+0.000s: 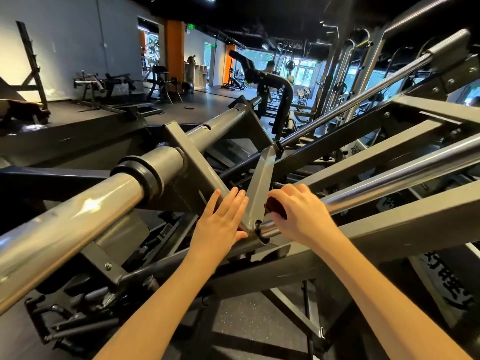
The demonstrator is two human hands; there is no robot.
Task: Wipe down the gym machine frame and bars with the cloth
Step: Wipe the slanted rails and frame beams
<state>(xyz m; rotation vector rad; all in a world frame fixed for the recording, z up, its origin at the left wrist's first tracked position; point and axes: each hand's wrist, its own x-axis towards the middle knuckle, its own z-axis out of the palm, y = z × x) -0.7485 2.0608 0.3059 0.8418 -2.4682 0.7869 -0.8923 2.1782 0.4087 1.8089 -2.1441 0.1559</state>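
1. Dim gym hall, dark floor, machines all round.
2. Left hand (220, 216) flat, fingers straight, braced against the grey frame strut (262, 183).
3. Right hand (298, 211) clenched round the dark cloth (275, 207), pressed to the chrome bar (389, 178) by the joint.
4. Likely midway; much frame left to wipe.

A pale grey wall (78, 35) lines the left above a dark floor (202, 100), an orange pillar (174, 45) farther back. Daylight enters through far windows (307, 70) (greenery outside) under a black ceiling (259, 14); weight benches (114, 83) stand by the wall.

Two hands (220, 219), one cloth (275, 208), two chrome rods (389, 175).
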